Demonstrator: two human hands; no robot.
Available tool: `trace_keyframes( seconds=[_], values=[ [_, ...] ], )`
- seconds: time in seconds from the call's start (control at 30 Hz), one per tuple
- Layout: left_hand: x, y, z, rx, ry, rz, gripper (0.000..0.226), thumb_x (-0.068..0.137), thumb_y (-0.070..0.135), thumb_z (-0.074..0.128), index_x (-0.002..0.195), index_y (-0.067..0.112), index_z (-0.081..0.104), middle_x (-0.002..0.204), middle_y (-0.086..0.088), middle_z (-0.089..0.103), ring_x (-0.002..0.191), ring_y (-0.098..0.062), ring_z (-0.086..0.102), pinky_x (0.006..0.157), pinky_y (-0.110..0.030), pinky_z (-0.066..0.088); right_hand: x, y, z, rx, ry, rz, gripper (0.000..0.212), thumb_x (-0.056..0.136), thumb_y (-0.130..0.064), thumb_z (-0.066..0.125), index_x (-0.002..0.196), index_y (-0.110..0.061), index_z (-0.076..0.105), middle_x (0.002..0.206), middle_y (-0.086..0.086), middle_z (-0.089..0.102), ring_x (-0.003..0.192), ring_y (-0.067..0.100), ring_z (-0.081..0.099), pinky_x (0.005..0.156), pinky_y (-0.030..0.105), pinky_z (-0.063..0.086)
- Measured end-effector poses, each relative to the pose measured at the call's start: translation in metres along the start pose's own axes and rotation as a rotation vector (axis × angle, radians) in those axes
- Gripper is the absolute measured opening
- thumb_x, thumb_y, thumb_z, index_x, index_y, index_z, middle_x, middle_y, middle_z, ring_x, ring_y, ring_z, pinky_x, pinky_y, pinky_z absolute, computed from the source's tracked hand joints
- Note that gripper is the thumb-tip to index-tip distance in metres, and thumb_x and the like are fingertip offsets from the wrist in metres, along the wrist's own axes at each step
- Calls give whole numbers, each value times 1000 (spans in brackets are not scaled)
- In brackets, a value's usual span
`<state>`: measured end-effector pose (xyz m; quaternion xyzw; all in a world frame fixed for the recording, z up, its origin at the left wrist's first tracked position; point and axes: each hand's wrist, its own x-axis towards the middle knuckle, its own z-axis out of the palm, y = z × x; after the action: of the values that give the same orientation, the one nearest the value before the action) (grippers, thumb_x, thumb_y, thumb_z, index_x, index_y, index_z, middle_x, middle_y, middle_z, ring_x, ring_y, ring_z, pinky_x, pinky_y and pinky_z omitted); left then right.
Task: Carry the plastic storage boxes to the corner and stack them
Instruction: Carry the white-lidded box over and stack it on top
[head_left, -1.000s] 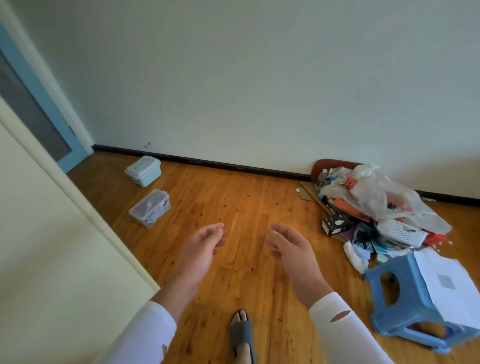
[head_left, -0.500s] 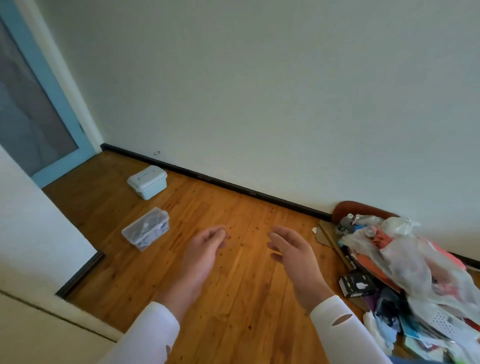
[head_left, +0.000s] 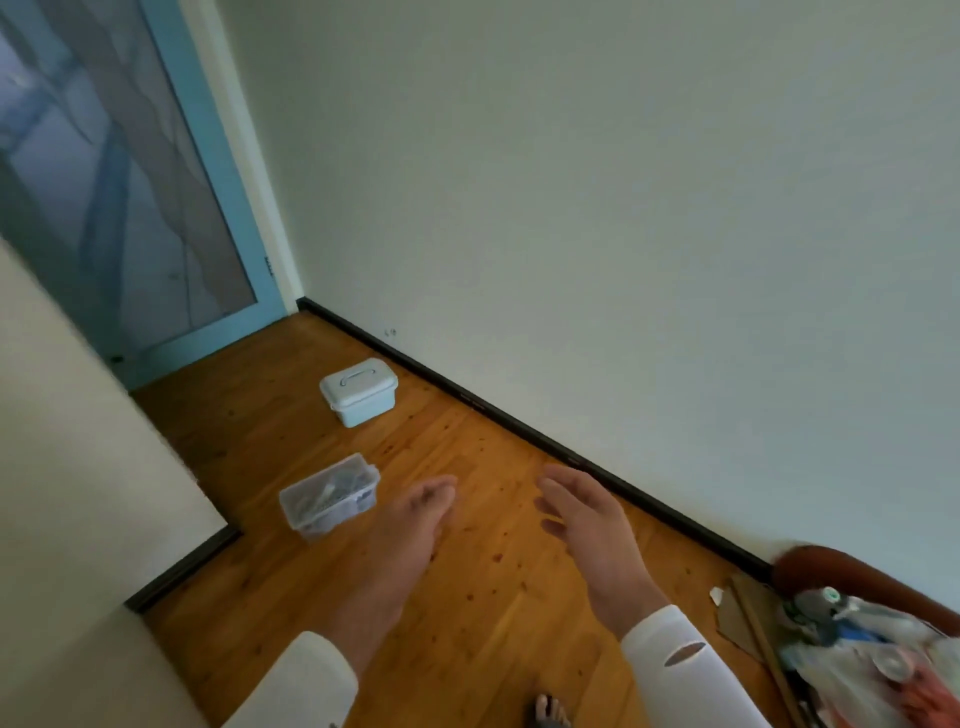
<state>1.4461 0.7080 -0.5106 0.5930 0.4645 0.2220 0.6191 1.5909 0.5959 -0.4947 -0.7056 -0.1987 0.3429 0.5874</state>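
Observation:
Two plastic storage boxes stand apart on the wooden floor. A clear box (head_left: 329, 497) with small items inside lies near the left wall's corner. Farther back, a pale blue box with a white handled lid (head_left: 359, 391) sits close to the black skirting board. My left hand (head_left: 410, 525) reaches forward with straight fingers, just right of the clear box and holding nothing. My right hand (head_left: 587, 519) is raised beside it, fingers relaxed, also holding nothing.
A cream wall edge (head_left: 104, 467) juts out at the left. A blue-framed glass door (head_left: 130, 218) closes the far corner. A heap of bags, cardboard and clutter (head_left: 862, 644) lies at the lower right. My foot (head_left: 553, 714) shows at the bottom edge.
The view has swung left and moved closer to the boxes. The blue stool has left the frame. Both hands stay open and held out in front.

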Motion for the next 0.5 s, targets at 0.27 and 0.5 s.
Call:
trace_keyframes(
  seconds=[0.27,0.5],
  values=[
    [106,55,64,-63,130,-58,14,97,29,56,99,35,68,101,10,72,101,-11,65,92,-34,51,153,-36,-37,-10,-108,18,20,95,-31,57,114,-32,64,106,-11,66,99,7,63,86,25,52],
    [198,77,71,-18,279,-108,14,94,33,58,93,41,70,96,12,72,101,-12,64,94,-41,51,265,-57,-15,8,-217,69,16,94,-29,59,109,-33,65,106,-10,66,100,11,63,88,31,54]
  ],
)
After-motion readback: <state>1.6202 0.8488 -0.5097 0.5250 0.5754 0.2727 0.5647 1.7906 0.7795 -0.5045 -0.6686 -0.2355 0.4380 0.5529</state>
